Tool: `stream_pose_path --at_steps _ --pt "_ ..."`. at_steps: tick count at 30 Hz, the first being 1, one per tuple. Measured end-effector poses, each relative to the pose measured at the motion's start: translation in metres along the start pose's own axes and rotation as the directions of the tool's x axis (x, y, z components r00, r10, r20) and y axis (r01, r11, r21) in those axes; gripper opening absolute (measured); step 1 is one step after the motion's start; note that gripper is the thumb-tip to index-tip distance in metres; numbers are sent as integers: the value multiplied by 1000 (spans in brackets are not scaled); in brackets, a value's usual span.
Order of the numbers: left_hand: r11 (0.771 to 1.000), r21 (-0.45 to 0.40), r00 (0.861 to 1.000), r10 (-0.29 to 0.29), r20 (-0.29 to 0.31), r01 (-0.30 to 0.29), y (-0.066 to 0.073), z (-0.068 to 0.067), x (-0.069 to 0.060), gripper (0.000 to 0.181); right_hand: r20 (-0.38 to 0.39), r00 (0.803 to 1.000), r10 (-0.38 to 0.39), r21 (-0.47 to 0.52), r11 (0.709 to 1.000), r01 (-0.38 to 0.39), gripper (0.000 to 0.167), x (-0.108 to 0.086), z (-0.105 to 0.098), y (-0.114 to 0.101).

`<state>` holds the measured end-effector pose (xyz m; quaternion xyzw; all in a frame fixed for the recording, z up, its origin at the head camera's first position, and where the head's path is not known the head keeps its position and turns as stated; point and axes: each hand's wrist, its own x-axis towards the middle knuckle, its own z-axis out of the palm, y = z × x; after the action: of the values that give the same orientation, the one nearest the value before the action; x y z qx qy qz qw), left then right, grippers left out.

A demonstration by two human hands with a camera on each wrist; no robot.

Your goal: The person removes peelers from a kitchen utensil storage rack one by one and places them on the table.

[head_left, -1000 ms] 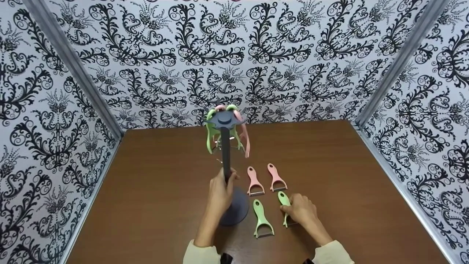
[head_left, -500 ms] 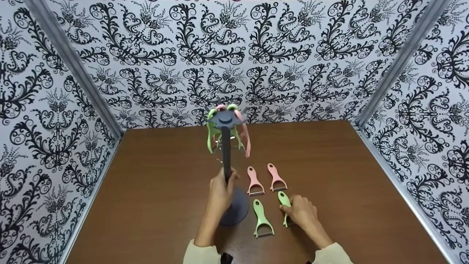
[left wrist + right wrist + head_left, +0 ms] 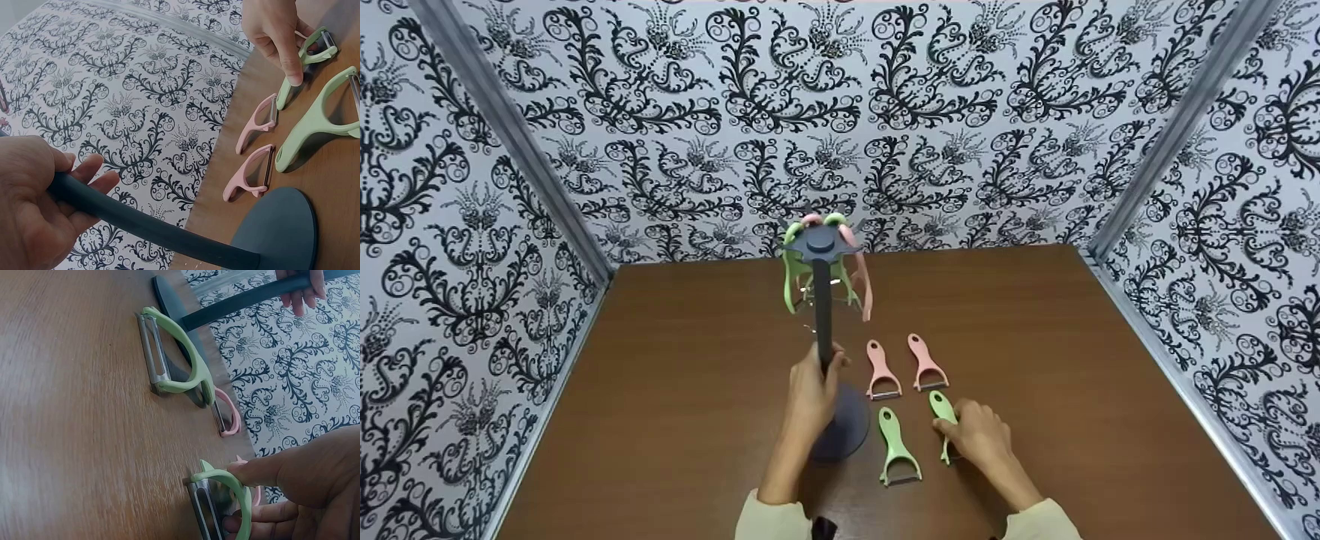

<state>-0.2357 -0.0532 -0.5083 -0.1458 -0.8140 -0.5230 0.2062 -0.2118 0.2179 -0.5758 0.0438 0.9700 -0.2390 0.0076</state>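
My left hand grips the pole of a dark grey stand, its fingers curled round it. On the stand's top hang several green and pink peelers. My right hand pinches a green peeler lying on the table; in the right wrist view, thumb and fingers sit on either side of its frame. To its left lies a second green peeler. Two pink peelers, a left one and a right one, lie farther back. The held peeler's blade end is partly hidden by the hand in the head view.
The round base of the stand rests on the brown wooden table, close to the loose peelers. Patterned walls with grey metal corner strips enclose the table at the back and sides.
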Motion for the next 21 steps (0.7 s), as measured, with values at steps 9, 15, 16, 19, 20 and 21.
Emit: stream_pose_path --at_steps 9,15,16,19,20,21 --pt "1000 -2 1000 2 -12 -2 -2 2 0 7 -5 1000 -7 12 1000 7 32 -1 0 0" --pt "1000 -1 1000 11 -19 -11 -2 2 0 7 -6 1000 5 17 1000 -5 37 -1 -1 0" --pt "1000 -2 1000 14 -20 -14 -2 2 0 7 -6 1000 9 21 1000 -9 38 -1 -1 0" --pt "1000 -11 1000 11 -24 -11 -2 2 0 7 -17 1000 18 31 999 -18 40 -2 -4 -1" --pt "1000 -13 1000 11 -26 -11 -2 2 -1 8 -25 1000 12 34 999 -11 39 -2 -6 -2" --pt "1000 -14 1000 10 -27 -11 -2 2 -1 8 -32 999 7 39 999 -5 37 -3 -8 -3"
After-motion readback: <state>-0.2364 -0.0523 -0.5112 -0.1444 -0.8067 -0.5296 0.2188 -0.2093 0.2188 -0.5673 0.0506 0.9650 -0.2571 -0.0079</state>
